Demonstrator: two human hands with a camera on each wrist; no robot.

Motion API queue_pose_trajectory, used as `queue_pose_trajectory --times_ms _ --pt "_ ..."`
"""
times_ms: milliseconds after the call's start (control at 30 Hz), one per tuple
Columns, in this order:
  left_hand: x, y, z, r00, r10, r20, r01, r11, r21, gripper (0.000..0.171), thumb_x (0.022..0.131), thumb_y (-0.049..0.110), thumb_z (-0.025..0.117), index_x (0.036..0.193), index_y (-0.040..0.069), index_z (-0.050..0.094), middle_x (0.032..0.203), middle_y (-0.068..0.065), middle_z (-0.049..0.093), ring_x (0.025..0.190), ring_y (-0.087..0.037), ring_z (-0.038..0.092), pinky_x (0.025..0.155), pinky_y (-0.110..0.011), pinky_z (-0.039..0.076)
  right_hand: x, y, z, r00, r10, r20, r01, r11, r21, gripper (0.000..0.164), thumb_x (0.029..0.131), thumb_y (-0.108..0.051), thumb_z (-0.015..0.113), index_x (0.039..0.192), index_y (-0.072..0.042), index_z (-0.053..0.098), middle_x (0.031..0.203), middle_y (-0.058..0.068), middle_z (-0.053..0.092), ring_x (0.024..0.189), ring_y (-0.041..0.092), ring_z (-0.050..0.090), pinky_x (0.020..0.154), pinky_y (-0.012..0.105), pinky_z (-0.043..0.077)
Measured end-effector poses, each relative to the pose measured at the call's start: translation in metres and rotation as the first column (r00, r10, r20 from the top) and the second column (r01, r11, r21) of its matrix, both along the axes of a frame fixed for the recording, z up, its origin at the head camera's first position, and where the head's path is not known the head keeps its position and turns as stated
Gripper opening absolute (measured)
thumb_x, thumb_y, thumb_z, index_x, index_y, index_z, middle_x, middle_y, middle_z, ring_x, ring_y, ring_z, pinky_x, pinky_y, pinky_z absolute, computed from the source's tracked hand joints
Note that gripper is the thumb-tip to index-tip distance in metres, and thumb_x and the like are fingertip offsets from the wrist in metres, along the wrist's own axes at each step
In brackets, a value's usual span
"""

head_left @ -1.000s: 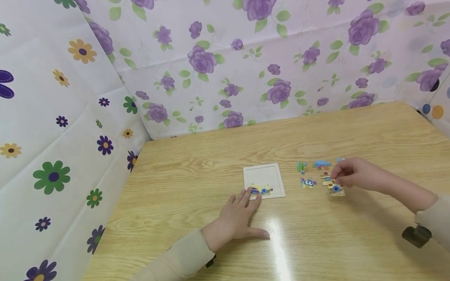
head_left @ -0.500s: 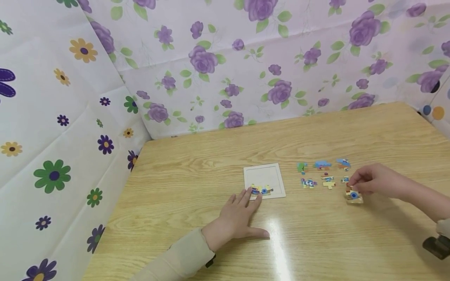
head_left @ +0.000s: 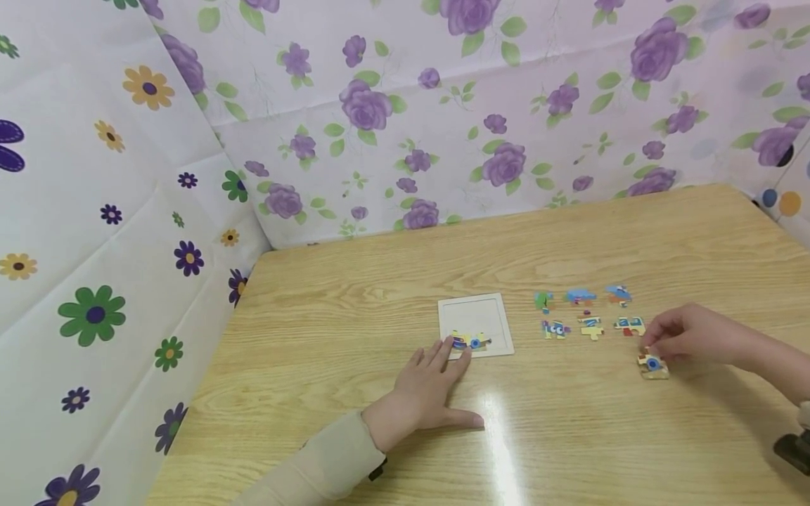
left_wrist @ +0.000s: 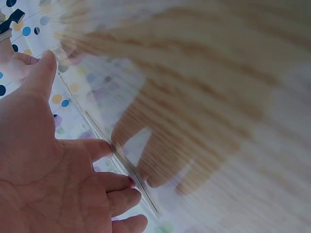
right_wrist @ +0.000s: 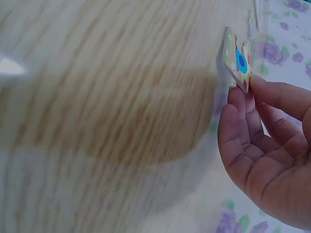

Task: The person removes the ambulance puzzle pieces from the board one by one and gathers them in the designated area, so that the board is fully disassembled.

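Note:
My right hand [head_left: 696,336] pinches a yellow jigsaw puzzle piece [head_left: 652,364] with a blue wheel, low over the table at the right. The right wrist view shows that puzzle piece [right_wrist: 238,60] tilted on edge between thumb and fingers. My left hand [head_left: 425,391] lies with fingers spread, its fingertips on the lower edge of a white square puzzle frame [head_left: 477,313]. Joined yellow and blue pieces [head_left: 471,341] sit along the frame's bottom, partly under those fingertips. In the left wrist view the left hand [left_wrist: 63,179] touches the frame's edge [left_wrist: 131,170].
Several loose puzzle pieces lie in two rows right of the frame, among them a green piece [head_left: 543,302], a piece with eyes [head_left: 555,329] and a yellow-red piece [head_left: 629,325]. Flowered cloth [head_left: 380,140] stands behind the wooden table [head_left: 354,295], with another at the left.
My right hand has moved right and toward the near side with the wheel puzzle piece, uncovering the pieces at the right end of the rows. The left hand has stayed on the frame.

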State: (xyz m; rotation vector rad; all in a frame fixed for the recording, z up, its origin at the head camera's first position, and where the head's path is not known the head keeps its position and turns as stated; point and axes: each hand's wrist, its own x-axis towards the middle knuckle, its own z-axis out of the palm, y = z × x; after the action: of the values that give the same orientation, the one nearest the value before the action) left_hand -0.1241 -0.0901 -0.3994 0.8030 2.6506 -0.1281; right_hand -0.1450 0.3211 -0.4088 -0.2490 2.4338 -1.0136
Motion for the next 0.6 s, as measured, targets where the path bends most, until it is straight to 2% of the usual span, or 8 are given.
queue_pose_trajectory --times_ms 133,333,600 --pt "0.0002 -0.0001 0.0002 1.0 0.0 0.0 0.0 1.0 0.004 0.101 0.076 0.079 0.048 0.154 0.025 0.013 0.16 -0.011 0.008 0.147 -0.026 0.013 0.118 -0.044 0.018 -0.0002 0.0013 -0.0025 1.0 -0.003 0.011 0.003 1.0 0.002 0.016 0.089 -0.013 0.063 0.099 0.0 0.066 0.084 0.0 0.062 0.067 0.004 0.049 0.059 0.021 0.045" --pt "0.0003 -0.0001 0.0002 1.0 -0.001 -0.002 0.001 1.0 -0.001 0.101 0.076 0.079 0.048 0.154 0.025 0.013 0.16 -0.011 0.008 0.147 -0.026 0.013 0.118 -0.044 0.019 -0.001 0.0007 -0.0053 1.0 0.017 -0.011 -0.017 1.0 -0.002 0.016 0.088 -0.013 0.063 0.097 0.0 0.066 0.082 -0.001 0.061 0.066 0.003 0.049 0.059 0.021 0.045" --pt "0.0003 0.0 -0.0005 1.0 -0.002 -0.009 0.002 1.0 -0.006 0.101 0.077 0.079 0.048 0.154 0.025 0.013 0.16 -0.01 0.009 0.147 -0.025 0.014 0.118 -0.043 0.019 -0.0018 0.0003 -0.0036 0.999 0.029 -0.015 -0.029 1.0 0.01 0.017 0.087 -0.012 0.064 0.098 0.001 0.065 0.084 0.002 0.062 0.067 0.002 0.05 0.06 0.021 0.046"
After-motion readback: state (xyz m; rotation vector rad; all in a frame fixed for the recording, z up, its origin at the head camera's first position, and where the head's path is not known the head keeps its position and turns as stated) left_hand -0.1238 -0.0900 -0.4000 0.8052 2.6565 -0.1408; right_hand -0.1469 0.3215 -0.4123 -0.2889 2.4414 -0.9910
